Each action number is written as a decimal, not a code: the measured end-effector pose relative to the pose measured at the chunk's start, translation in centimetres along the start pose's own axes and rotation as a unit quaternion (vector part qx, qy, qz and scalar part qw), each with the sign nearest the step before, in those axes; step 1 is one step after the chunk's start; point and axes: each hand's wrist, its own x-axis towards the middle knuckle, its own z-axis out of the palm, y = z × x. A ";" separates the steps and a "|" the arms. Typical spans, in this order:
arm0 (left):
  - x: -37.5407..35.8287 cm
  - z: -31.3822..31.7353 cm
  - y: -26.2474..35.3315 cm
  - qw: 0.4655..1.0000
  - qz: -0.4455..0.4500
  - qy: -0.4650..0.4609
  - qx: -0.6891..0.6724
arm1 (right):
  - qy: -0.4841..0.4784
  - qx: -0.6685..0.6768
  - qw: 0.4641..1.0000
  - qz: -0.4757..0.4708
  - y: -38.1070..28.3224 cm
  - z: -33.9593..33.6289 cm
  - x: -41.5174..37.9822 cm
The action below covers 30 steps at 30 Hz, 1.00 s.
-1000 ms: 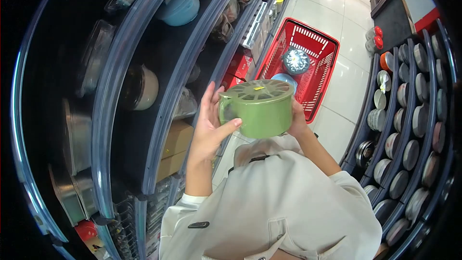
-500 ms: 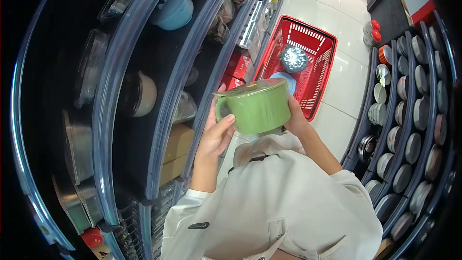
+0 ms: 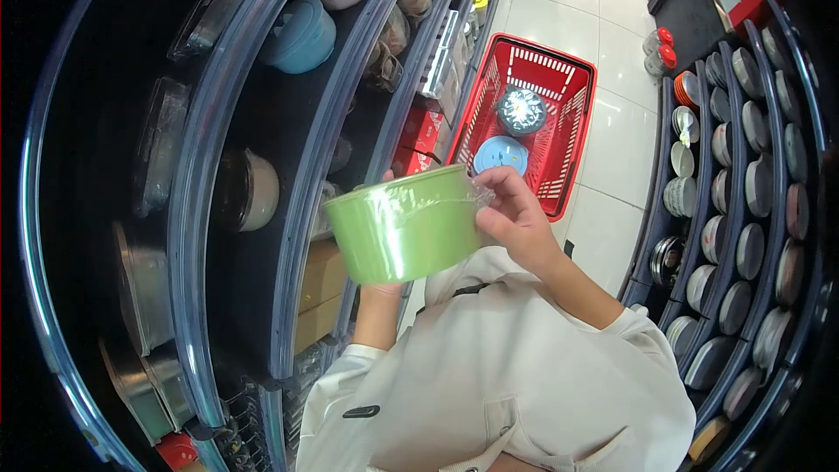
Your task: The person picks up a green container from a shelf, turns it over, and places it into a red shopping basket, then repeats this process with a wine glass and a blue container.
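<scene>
A green pot [image 3: 402, 225] in clear plastic wrap is held in front of my chest, tilted, its rim toward the shelf. My left hand [image 3: 382, 290] supports it from behind and below, with most of its fingers hidden by the pot. At the pot's right side my right hand [image 3: 517, 218] pinches the loose plastic wrap between thumb and fingers. Beyond the pot, a red shopping basket [image 3: 572, 135] stands on the floor with a round light blue item [image 3: 501, 156] and a shiny wrapped item [image 3: 522, 111] inside.
Dark shelves on the left hold a blue pot [image 3: 301, 35], a white pot [image 3: 260, 190] and cardboard boxes [image 3: 316, 293]. Racks on the right carry many bowls and plates [image 3: 750, 260]. Pale floor tiles [image 3: 612, 149] run between them.
The green pot has turned, so its handle no longer shows, and has shifted left and down. My right hand has moved from its side onto the wrap. More of the light blue item shows.
</scene>
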 end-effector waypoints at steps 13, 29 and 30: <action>1.2 -2.9 -0.7 0.981 0.056 -0.129 0.136 | -0.052 0.064 0.996 0.027 -1.0 0.8 -0.9; 1.7 -2.9 1.8 0.967 -0.099 -0.180 -0.149 | 0.097 -0.236 0.967 -0.019 -0.1 -2.1 -2.2; 1.5 -1.5 1.6 0.983 -0.056 -0.171 -0.020 | 0.098 -0.236 0.967 -0.020 -0.2 -2.3 -2.3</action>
